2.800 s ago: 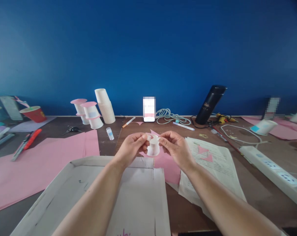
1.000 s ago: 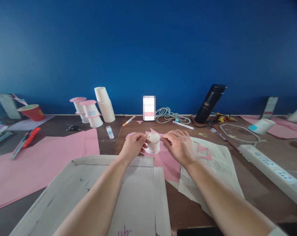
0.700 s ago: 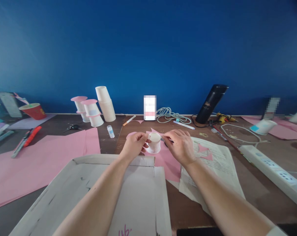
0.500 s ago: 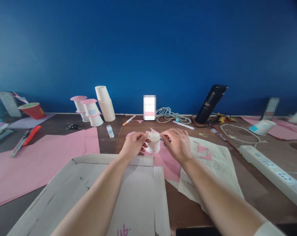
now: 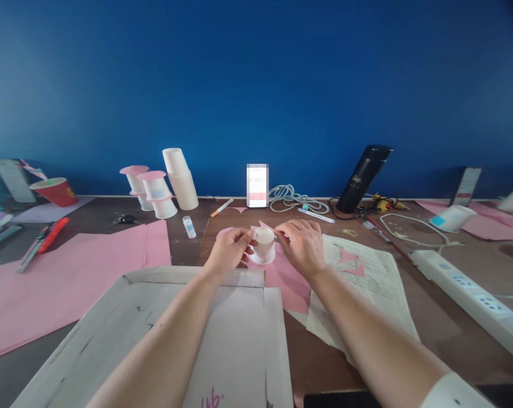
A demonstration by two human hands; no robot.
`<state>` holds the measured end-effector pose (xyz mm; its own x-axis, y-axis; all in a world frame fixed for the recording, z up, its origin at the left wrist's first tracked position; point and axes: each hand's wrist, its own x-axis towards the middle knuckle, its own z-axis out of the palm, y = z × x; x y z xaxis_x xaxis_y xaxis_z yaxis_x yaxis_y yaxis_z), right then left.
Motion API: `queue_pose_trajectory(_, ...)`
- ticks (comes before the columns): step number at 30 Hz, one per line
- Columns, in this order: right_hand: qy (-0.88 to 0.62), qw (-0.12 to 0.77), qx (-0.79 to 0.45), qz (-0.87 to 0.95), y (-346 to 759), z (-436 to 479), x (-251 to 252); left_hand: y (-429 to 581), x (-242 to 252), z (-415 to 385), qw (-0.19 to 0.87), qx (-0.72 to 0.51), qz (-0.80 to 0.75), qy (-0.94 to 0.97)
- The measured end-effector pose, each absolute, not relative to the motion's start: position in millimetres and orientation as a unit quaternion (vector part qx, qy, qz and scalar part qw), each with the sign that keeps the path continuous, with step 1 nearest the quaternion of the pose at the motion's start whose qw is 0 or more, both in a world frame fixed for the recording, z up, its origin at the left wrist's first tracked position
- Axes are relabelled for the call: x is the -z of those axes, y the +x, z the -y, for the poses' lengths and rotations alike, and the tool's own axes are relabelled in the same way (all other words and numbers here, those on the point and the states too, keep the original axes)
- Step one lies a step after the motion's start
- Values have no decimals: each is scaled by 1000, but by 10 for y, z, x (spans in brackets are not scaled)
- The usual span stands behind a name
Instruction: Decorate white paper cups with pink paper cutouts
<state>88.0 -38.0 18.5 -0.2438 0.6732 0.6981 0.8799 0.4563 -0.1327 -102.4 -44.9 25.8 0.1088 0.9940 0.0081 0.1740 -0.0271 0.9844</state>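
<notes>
Closest to me there's a shallow white box lid [image 5: 243, 345] on the left, plus a bit of white sleeve [image 5: 456, 394] at bottom right. Past that, a printed sheet [image 5: 379, 277] lies right of centre, next to some cut pink paper [image 5: 293, 289].

Small white cup [image 5: 263, 246] is dead centre, between both hands, over the pink paper; can't tell if it's resting or lifted. Left hand [image 5: 232, 250] has its rim pinched, thumb and fingers nearly together. Right hand [image 5: 302, 243] is curled in tight, fingertips narrow on some slim grey thing [image 5: 277, 239] right by the cup's other side. It's mostly hidden, so no clue what it is.

Farther back: little clear tube [image 5: 189, 226], pink-topped cups [image 5: 158, 195], a taller cup stack [image 5: 182, 180], lit phone [image 5: 257, 186], coiled cable [image 5: 293, 196], leaning black flask [image 5: 364, 179], then blue wall [image 5: 256, 85].
</notes>
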Motion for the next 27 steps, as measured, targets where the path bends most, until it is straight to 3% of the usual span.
queue_pose_trajectory(8,-513,399,55,758,899,352,-85,-1022,-262,454,472,-430,-506,580)
queue_pose_trajectory(14,-495,379,-15,781,899,354,-54,-1027,-250,448,463,-450,-510,569)
queue_pose_trajectory(27,-493,373,-19,785,858,495,-98,-1079,-293,445,412,-443,-540,585)
